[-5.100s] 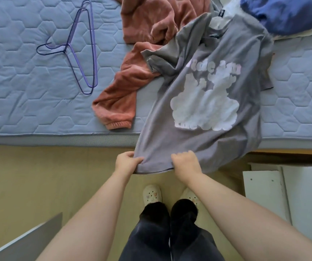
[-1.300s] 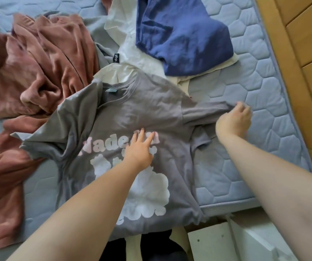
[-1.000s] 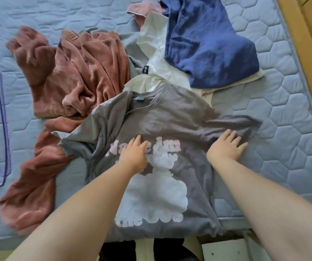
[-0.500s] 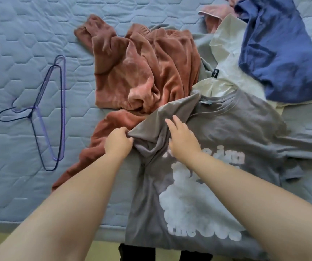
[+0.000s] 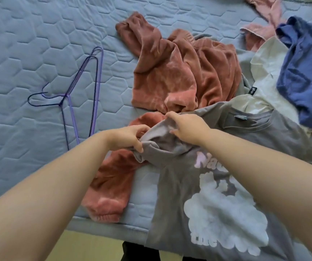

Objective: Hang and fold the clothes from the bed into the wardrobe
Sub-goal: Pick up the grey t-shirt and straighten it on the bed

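1. At the centre of the frame both hands meet on the grey T-shirt (image 5: 217,185), which lies print-up on the bed (image 5: 29,44) with its hem hanging over the near edge at lower right.
2. The left hand (image 5: 130,137) pinches the bunched sleeve (image 5: 157,136) between thumb and curled fingers, much as it did half a second ago.
3. The right hand (image 5: 187,129) has changed. Half a second ago its fingers lay straight along the cloth; now they curl over the top fold of that same sleeve, with the thumb tucked beneath.
4. The sleeve is now gathered into a raised ridge between the two hands. A second ago both palms were pressed flat and spread on the shirt's chest and on its other sleeve.
5. Just beyond the hands, the rust-coloured velvet garment (image 5: 179,76) lies crumpled. One leg or arm of it runs under the grey sleeve towards the bed's near edge at lower centre.
6. At the upper right, a blue garment (image 5: 306,72) lies on a cream garment (image 5: 264,76), and both overlap the grey shirt's collar side. A pink garment (image 5: 260,25) lies beyond them.
7. Well apart at the left, two purple wire hangers (image 5: 87,87) lie flat on the quilted cover. They sit further towards the middle of the frame than before, since the view has shifted.
8. Along the bottom edge, a strip of yellowish floor (image 5: 95,247) shows.
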{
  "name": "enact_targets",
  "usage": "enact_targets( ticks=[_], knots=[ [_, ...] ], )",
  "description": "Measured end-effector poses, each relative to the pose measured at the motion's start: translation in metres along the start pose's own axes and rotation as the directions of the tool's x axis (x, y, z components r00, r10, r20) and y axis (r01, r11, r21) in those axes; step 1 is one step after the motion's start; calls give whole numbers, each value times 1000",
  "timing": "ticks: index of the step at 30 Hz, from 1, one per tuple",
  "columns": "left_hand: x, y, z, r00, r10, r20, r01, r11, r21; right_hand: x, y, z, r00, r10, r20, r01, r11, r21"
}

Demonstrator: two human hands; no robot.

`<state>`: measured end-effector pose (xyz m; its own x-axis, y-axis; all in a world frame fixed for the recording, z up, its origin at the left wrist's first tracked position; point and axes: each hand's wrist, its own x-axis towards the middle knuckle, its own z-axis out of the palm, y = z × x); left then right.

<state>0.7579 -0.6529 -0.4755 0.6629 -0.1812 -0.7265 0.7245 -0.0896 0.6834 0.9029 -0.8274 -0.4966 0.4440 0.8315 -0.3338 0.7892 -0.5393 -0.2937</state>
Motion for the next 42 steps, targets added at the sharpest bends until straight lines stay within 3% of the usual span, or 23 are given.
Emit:
enact_targets(
  ticks=[3,5,7,9,11,14,16,18,20,21,24,25,28,30,32,37,40,42],
  knots=[
    [-4,-23,-6,998,23,-52,-23,1000,5,12,-25,0,994,-64,89,61,998,33],
    [-2,-40,-7,969,38,-244,-40,999,-4,19,-44,6,983,-90,158,95,995,-25],
    [4,-58,-6,852,-18,-524,2,1000,-31,25,-55,12,999,46,-29,-45,998,36],
    [11,-72,-1,704,-100,-703,50,994,-92,31,-56,11,900,367,-235,-282,902,327],
    [18,-79,9,700,-168,-694,12,974,-224,38,-53,11,820,535,-205,-404,794,455],
    [27,-76,21,741,-161,-652,-45,957,-287,39,-53,12,905,349,-243,-317,934,164],
    [34,-74,27,757,-158,-634,-52,952,-300,41,-56,14,930,271,-247,-249,961,117],
    [43,-72,30,742,-232,-629,-70,906,-417,48,-53,15,923,377,-74,-357,914,195],
    [47,-69,30,686,-294,-665,-99,868,-486,53,-49,14,867,490,92,-497,833,241],
    [47,-68,29,643,-279,-713,-110,888,-447,53,-48,12,865,498,56,-495,832,252],
    [35,-73,22,552,-79,-830,-167,965,-203,50,-50,9,843,418,-339,-308,891,332],
    [27,-77,22,550,-47,-834,-168,972,-165,49,-52,9,841,400,-363,-276,896,348],
    [9,-101,22,578,-86,-811,-59,987,-146,47,-57,16,929,357,-94,-325,912,250],
    [-1,-115,17,585,-121,-802,52,992,-112,45,-67,24,954,294,-55,-286,950,125],
    [-11,-126,6,537,-139,-832,108,990,-96,46,-86,32,971,224,-80,-216,971,97],
    [-33,-147,-25,360,-193,-913,155,977,-146,50,-148,64,996,71,45,-74,995,74],
    [-45,-165,-44,257,-242,-936,163,965,-205,55,-181,82,995,65,74,-76,985,154],
    [-50,-177,-58,232,-303,-924,148,950,-274,60,-198,93,993,65,104,-84,978,192]
  ],
)
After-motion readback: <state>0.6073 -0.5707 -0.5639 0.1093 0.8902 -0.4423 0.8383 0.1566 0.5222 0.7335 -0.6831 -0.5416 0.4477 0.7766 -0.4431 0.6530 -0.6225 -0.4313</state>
